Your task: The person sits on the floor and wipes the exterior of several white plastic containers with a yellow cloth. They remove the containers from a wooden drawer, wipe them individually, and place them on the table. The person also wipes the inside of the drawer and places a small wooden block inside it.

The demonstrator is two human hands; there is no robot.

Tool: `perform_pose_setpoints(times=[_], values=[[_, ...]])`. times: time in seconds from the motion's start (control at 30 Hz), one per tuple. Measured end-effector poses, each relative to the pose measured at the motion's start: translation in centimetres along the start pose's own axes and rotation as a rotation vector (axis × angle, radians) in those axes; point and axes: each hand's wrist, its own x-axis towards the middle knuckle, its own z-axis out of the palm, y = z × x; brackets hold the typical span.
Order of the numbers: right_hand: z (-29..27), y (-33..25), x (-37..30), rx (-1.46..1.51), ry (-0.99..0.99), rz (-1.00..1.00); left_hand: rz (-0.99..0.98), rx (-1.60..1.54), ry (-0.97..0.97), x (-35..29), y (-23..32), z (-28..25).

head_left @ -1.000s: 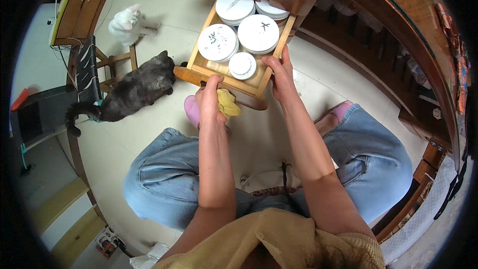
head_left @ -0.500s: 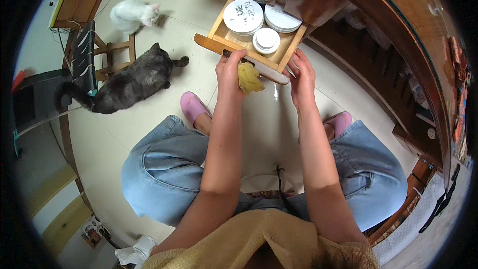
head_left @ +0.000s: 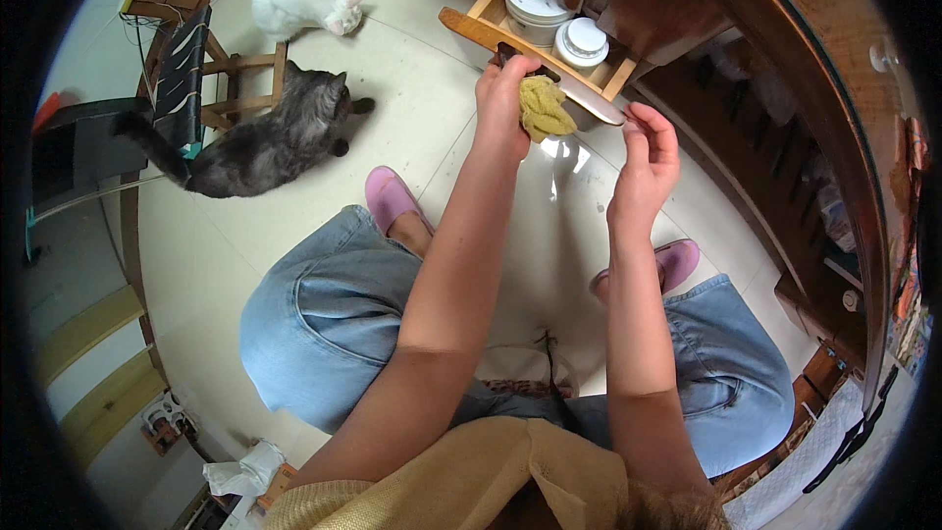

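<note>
A light wooden drawer [head_left: 620,79] with a darker brown front stands partly pulled out of a dark wooden cabinet [head_left: 677,15]. Inside sit white round lidded jars: a wide tub [head_left: 538,6] and a smaller jar [head_left: 587,37]. My left hand [head_left: 504,103] is at the dark handle on the drawer front, its fingers closed on a crumpled yellow cloth [head_left: 546,110]. Whether it also grips the handle is partly hidden. By the right end of the drawer front, my right hand [head_left: 646,169] has loosely curled fingers, fingertips at or near that corner, holding nothing visible.
A dark grey cat [head_left: 260,147] stands on the tiled floor at left, beside a small wooden stool [head_left: 240,103]. Behind it crouches a white cat [head_left: 299,8]. A glass-topped wooden piece [head_left: 834,69] curves along the right. My feet wear pink clogs [head_left: 392,198].
The drawer has slid further into the cabinet, covering more of the jars. My left hand went forward with it. My right hand drew off the drawer's side, fingers curling. The white cat lowered its head.
</note>
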Motion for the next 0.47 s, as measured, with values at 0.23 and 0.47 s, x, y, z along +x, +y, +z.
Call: perform_pose_setpoints(times=[0.23, 0.47], values=[[-1.2, 0.2, 1.5, 0.032, -0.009, 0.05, -0.018, -0.05, -0.057, 2.6, -0.8, -0.2], [-0.9, 0.1, 0.5, 0.073, -0.095, 0.072, -0.068, 0.001, -0.206, 7.5, -0.5, 2.0]])
